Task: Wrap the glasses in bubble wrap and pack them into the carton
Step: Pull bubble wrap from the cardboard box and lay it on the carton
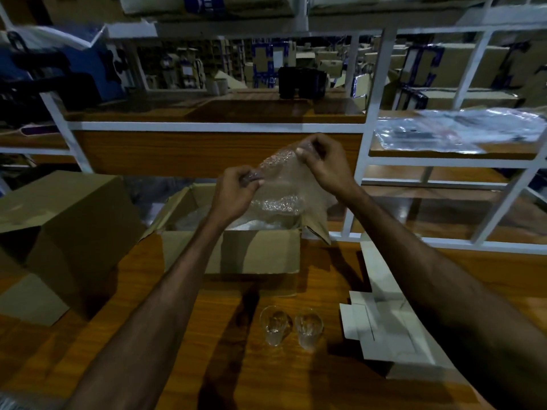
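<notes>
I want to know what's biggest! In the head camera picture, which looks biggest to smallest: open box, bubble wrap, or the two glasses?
1. open box
2. bubble wrap
3. The two glasses look alike.

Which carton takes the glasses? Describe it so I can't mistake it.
On the wooden table, look just beyond the two bare glasses. The open carton sits there, under the bubble wrap both hands hold. The bigger box to its left is tipped over.

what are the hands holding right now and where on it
Both hold one bubble wrap sheet above the open carton: left hand pinches its left edge, right hand its top right corner.
</notes>
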A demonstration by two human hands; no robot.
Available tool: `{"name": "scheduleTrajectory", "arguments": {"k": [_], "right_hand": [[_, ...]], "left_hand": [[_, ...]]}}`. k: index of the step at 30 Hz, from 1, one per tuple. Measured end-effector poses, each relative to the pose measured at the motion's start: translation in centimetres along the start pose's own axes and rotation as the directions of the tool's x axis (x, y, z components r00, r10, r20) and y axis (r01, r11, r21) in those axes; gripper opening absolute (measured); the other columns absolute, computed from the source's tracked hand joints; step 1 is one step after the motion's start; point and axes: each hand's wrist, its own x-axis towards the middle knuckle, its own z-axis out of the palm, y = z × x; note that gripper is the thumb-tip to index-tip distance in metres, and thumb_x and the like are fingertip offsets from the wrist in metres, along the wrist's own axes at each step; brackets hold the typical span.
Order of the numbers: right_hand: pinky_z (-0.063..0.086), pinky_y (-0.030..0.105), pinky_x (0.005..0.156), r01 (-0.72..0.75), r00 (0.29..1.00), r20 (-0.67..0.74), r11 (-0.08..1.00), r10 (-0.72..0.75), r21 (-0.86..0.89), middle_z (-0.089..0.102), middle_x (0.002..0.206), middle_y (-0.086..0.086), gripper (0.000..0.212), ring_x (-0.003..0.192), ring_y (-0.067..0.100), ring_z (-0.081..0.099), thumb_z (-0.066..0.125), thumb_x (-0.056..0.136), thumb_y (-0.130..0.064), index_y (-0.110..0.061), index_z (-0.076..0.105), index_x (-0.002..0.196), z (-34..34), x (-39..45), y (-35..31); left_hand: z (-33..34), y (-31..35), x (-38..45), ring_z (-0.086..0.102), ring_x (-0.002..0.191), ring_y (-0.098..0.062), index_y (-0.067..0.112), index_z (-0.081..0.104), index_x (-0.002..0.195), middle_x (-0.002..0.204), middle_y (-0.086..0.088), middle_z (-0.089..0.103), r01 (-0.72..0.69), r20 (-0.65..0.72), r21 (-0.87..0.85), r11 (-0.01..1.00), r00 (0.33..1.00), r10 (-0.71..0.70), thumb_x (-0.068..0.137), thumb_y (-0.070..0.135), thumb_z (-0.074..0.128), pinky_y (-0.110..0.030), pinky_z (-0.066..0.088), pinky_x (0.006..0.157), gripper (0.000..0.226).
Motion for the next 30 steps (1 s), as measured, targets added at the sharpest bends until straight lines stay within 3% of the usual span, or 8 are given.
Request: {"name": "scheduleTrajectory", "arguments": {"k": [3, 10, 15, 18, 21, 26, 28, 30], "right_hand": [[0.058, 0.035, 0.085, -0.067, 0.996, -0.053, 0.995, 0.071, 0.072, 0.070, 0.101, 0.002, 0.016, 0.096, 0.017, 0.068, 0.065, 0.102, -0.022, -0.008, 0.068, 0.108, -0.9, -0.2, -0.6], [0.059, 0.025, 0.082, -0.178, 0.984, 0.008, 0.974, 0.179, 0.143, 0.071, 0.112, 0.009, 0.028, 0.100, 0.016, 0.069, 0.069, 0.100, -0.025, -0.007, 0.068, 0.121, -3.1, -0.2, -1.7], [0.050, 0.029, 0.080, -0.392, 0.917, 0.104, 0.918, 0.385, 0.055, 0.065, 0.106, -0.003, 0.034, 0.096, 0.010, 0.064, 0.047, 0.108, -0.044, -0.017, 0.065, 0.119, -4.2, -3.8, -1.9], [0.055, 0.036, 0.079, -0.501, 0.866, 0.076, 0.852, 0.495, 0.155, 0.063, 0.104, -0.004, 0.037, 0.099, 0.016, 0.064, 0.038, 0.110, -0.049, -0.021, 0.061, 0.114, -3.9, -7.6, -1.9], [0.055, 0.046, 0.099, -0.395, 0.916, -0.024, 0.911, 0.400, 0.122, 0.062, 0.127, -0.001, 0.046, 0.117, 0.015, 0.060, 0.047, 0.104, -0.057, -0.023, 0.062, 0.132, -3.3, -10.6, -0.7], [0.049, 0.039, 0.100, -0.110, 0.991, 0.049, 0.969, 0.124, -0.220, 0.042, 0.148, 0.002, 0.092, 0.133, 0.021, 0.047, 0.075, 0.076, -0.071, -0.046, 0.034, 0.155, -3.4, -12.9, -0.6], [0.051, 0.042, 0.101, -0.026, 1.000, -0.008, 0.946, 0.025, -0.322, 0.044, 0.144, 0.005, 0.083, 0.130, 0.020, 0.048, 0.078, 0.079, -0.060, -0.039, 0.043, 0.152, -3.4, -12.3, -1.2], [0.054, 0.038, 0.097, 0.024, 0.994, -0.098, 0.948, -0.058, -0.318, 0.052, 0.132, 0.004, 0.050, 0.121, 0.015, 0.051, 0.079, 0.087, -0.037, -0.025, 0.066, 0.134, -3.4, -11.5, -2.0]], "left_hand": [[-1.3, 1.7, 0.3, 0.069, 0.079, -0.021, 0.012, 0.073, 0.094, 0.087, -0.006, 0.072, -0.004, 0.029, -0.087, 0.996, 1.000, 0.007, 0.096, 0.012, 0.071, -0.042, 0.058, 0.070, 0.004], [-2.9, 5.0, -0.9, 0.049, 0.052, -0.007, -0.004, 0.070, 0.101, 0.063, 0.006, 0.056, 0.092, 0.164, -0.311, 0.946, 0.986, -0.042, 0.099, 0.015, 0.069, -0.024, 0.041, 0.048, 0.020], [-2.3, 5.5, -3.0, 0.059, 0.063, -0.004, 0.010, 0.067, 0.096, 0.068, 0.015, 0.063, 0.219, 0.250, -0.462, 0.860, 0.962, -0.110, 0.103, 0.018, 0.062, -0.026, 0.049, 0.057, 0.012], [-1.8, 5.1, -4.1, 0.065, 0.091, -0.027, 0.014, 0.068, 0.091, 0.095, 0.001, 0.074, 0.327, 0.295, -0.589, 0.739, 0.938, -0.180, 0.098, 0.024, 0.068, -0.049, 0.051, 0.080, 0.012], [-1.4, 5.1, -5.0, 0.062, 0.101, -0.036, 0.016, 0.070, 0.089, 0.107, -0.005, 0.076, 0.380, 0.287, -0.637, 0.671, 0.924, -0.251, 0.095, 0.025, 0.072, -0.059, 0.046, 0.089, 0.011], [-0.4, 5.8, -6.3, 0.073, 0.083, -0.019, 0.020, 0.068, 0.082, 0.090, 0.001, 0.077, 0.369, 0.258, -0.663, 0.651, 0.929, -0.265, 0.101, 0.016, 0.066, -0.042, 0.057, 0.074, 0.019], [-0.3, 6.2, -6.4, 0.072, 0.075, -0.013, 0.019, 0.066, 0.081, 0.086, 0.003, 0.076, 0.352, 0.237, -0.681, 0.642, 0.936, -0.261, 0.101, 0.013, 0.065, -0.032, 0.058, 0.061, 0.021], [-0.3, 6.8, -6.5, 0.072, 0.072, -0.010, 0.016, 0.063, 0.082, 0.086, 0.004, 0.075, 0.346, 0.246, -0.687, 0.639, 0.938, -0.243, 0.101, 0.013, 0.064, -0.030, 0.059, 0.059, 0.019]]}}
